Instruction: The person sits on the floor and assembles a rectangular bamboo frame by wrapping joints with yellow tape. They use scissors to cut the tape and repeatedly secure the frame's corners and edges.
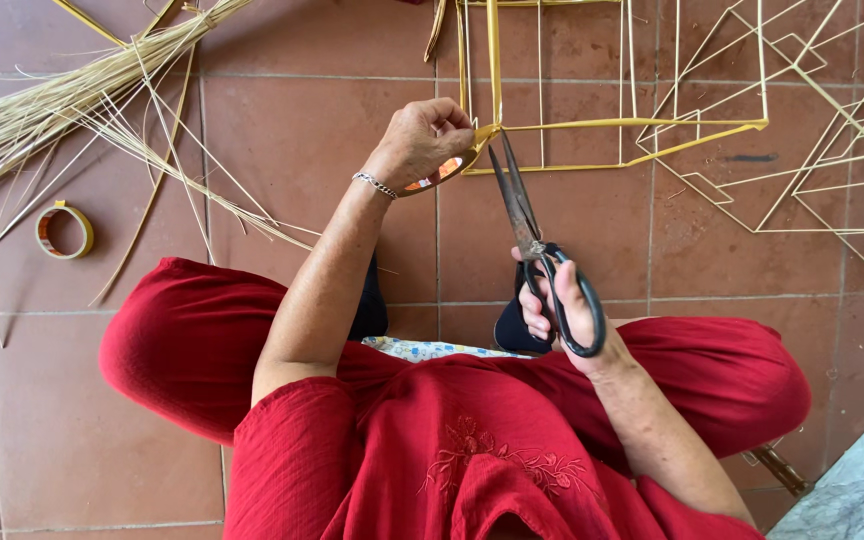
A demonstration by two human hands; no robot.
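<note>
Scissors gripped in right hand; left hand pinching bamboo frame; terracotta tile floor.

You are not looking at any packages, labels, signs or screens here; none are showing anywhere on the floor

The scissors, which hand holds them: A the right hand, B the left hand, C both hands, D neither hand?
A: the right hand has its fingers through the black handles of the scissors, while the left hand grips the corner of the bamboo frame.
</note>
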